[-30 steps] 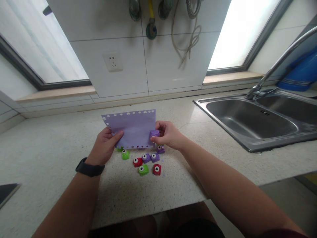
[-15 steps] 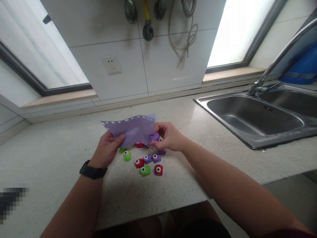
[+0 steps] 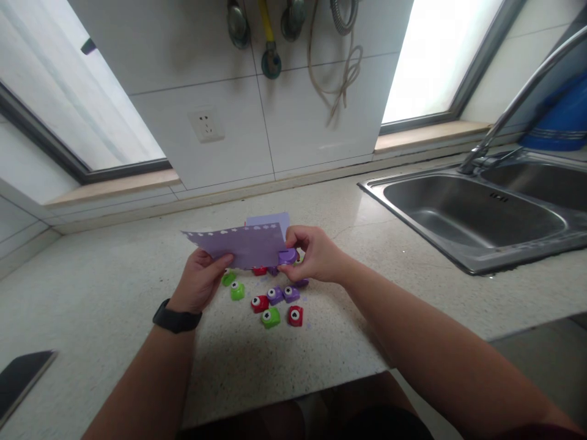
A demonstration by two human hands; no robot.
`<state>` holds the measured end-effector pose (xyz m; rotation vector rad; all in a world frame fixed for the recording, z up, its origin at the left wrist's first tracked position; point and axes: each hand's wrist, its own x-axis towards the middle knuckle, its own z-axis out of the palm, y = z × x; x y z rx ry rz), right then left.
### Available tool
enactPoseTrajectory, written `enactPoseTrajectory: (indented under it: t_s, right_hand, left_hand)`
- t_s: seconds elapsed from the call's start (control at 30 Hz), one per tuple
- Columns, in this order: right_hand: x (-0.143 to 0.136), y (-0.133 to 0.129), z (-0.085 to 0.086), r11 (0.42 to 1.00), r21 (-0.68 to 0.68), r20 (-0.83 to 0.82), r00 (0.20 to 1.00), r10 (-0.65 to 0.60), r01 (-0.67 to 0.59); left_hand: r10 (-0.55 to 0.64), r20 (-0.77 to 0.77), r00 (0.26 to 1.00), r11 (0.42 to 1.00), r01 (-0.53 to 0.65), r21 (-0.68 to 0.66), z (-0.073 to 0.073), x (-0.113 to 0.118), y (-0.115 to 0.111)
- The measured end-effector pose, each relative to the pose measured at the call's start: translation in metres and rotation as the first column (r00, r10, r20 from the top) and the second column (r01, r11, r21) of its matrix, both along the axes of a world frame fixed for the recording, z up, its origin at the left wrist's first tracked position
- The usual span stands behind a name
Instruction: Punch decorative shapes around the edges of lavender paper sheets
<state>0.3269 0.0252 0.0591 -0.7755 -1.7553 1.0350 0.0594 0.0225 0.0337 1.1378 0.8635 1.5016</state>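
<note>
My left hand (image 3: 204,278) pinches the left part of a purple sheet of paper (image 3: 247,247), thumb in front. Small punched shapes run along the sheet's far edge. My right hand (image 3: 314,253) grips a purple craft punch (image 3: 287,256) at the sheet's right edge. Below the paper, several small punches lie on the counter: a green punch (image 3: 237,291), a red punch (image 3: 260,303), a purple punch (image 3: 290,294), another green punch (image 3: 271,317) and another red punch (image 3: 296,316). More punches are partly hidden behind the paper and my right hand.
Behind the held sheet lies another pale purple sheet (image 3: 268,219). A steel sink (image 3: 472,208) with a faucet (image 3: 509,110) is set into the counter (image 3: 114,275) at right. A dark flat object (image 3: 22,382) rests at the left edge. The tiled wall (image 3: 321,140) bounds the back.
The held sheet has tilted and flattened, its far edge now lower, so more of the pale sheet behind shows. Both hands keep their grips. The camera view has shifted slightly.
</note>
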Motion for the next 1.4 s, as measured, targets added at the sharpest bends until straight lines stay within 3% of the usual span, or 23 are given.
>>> enactPoseTrajectory:
  t_s: [0.13, 0.43, 0.87, 1.2, 1.4]
  right_hand:
    - [0.001, -0.003, 0.004, 0.997, 0.066, 0.029, 0.999, -0.032, 0.03]
    - [0.002, -0.003, 0.006, 0.982, 0.174, 0.06, 0.995, -0.08, 0.068]
    - [0.005, -0.005, 0.008, 0.974, 0.22, 0.144, 0.986, -0.086, 0.053]
    - [0.004, 0.004, -0.001, 0.991, 0.124, 0.1, 0.993, -0.061, 0.048]
    - [0.01, 0.014, -0.005, 0.991, 0.084, 0.148, 0.982, -0.118, 0.107]
  left_hand:
    - [0.002, 0.004, 1.0, 1.0, -0.002, 0.014, -0.002, -0.002, 0.002]
    - [-0.125, -0.024, 0.992, 0.988, 0.127, 0.084, 0.001, -0.004, 0.001]
    - [-0.059, -0.024, 0.998, 0.996, 0.061, 0.058, 0.005, -0.002, 0.001]
    - [0.035, -0.075, 0.997, 0.999, -0.036, -0.008, -0.001, -0.003, 0.004]
    - [0.1, -0.089, 0.991, 0.995, -0.1, 0.009, 0.0, -0.003, 0.008]
